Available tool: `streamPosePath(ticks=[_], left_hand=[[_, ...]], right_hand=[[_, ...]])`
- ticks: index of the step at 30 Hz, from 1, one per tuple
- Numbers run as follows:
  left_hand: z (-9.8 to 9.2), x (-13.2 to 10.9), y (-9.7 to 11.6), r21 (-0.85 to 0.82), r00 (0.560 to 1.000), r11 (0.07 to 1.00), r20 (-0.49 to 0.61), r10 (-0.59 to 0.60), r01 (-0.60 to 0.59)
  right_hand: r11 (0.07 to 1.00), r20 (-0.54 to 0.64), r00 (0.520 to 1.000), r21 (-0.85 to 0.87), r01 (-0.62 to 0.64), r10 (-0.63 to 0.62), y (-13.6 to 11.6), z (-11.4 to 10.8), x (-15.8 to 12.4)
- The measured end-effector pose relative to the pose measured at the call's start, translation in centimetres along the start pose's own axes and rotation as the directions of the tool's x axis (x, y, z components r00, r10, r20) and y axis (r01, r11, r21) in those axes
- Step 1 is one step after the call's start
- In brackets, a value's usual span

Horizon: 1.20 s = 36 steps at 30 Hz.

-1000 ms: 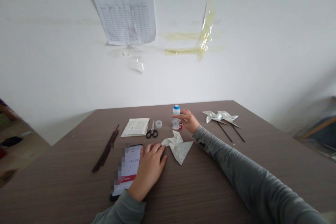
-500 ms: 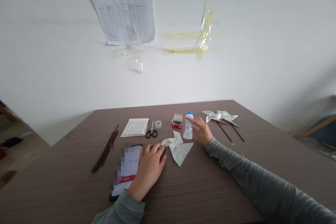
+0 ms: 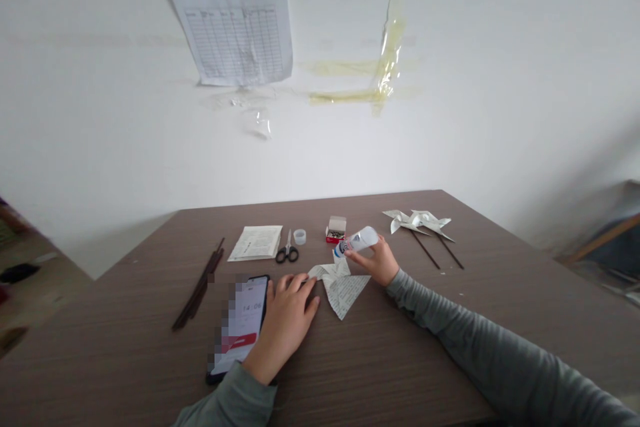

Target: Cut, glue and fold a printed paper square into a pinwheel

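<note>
My right hand (image 3: 382, 261) is closed around a clear glue bottle (image 3: 364, 239) with a blue cap end. The bottle is tilted, its blue end pointing down and left over the upper blade of a half-folded paper pinwheel (image 3: 345, 290) printed with text. My left hand (image 3: 290, 313) lies palm down, its fingers stretched out and thumb apart. Its fingertips rest at the left tip of the pinwheel, and whether they press on it I cannot tell. Beside this hand is a phone (image 3: 240, 327) showing a timer, partly covered by the hand.
Dark thin sticks (image 3: 200, 287) lie at the left. Further back are folded printed paper (image 3: 256, 242), scissors (image 3: 287, 251), a small clear cap (image 3: 299, 237) and a red box (image 3: 335, 230) of small metal pieces. Paper pinwheels (image 3: 419, 221) on sticks lie at the right.
My right hand has taken hold of the upright glue bottle, lifted it and tipped it so the blue end points down-left toward the pinwheel. My left hand has stayed in place.
</note>
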<state>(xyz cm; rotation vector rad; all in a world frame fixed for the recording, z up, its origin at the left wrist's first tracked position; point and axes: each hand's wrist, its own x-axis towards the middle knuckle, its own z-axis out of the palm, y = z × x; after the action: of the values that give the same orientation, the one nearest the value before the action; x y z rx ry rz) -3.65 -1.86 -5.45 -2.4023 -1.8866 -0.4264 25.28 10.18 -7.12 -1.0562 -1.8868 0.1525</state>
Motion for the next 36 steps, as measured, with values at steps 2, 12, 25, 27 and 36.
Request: streamPosePath(ticks=[2,12,25,27,36], left_hand=[[0.1,0.0,0.1,-0.002,1.0,1.0,0.0,0.01,-0.01],[-0.2,0.1,0.7,-0.005,1.0,1.0,-0.01,0.001,-0.001],[-0.9,0.0,0.8,0.038,0.999,0.999,0.048,0.0,-0.001],[-0.7,0.0,0.8,0.037,1.0,0.999,0.03,0.002,-0.003],[-1.0,0.2,0.9,0.035,0.999,0.999,0.037,0.011,-0.012]], right_hand=[[1.0,0.01,1.0,0.02,-0.023,0.022,-0.5,0.2,0.1],[0.999,0.2,0.979,-0.046,-0.016,0.025,-2.0,0.9,-0.2],[0.99,0.071,0.996,0.125,-0.066,0.058,-1.1,0.7,-0.1],[0.986,0.05,0.997,0.149,-0.071,0.064,-0.9,0.6,-0.1],[0.994,0.165,0.986,0.093,-0.048,0.033,-2.1,1.5,-0.5]])
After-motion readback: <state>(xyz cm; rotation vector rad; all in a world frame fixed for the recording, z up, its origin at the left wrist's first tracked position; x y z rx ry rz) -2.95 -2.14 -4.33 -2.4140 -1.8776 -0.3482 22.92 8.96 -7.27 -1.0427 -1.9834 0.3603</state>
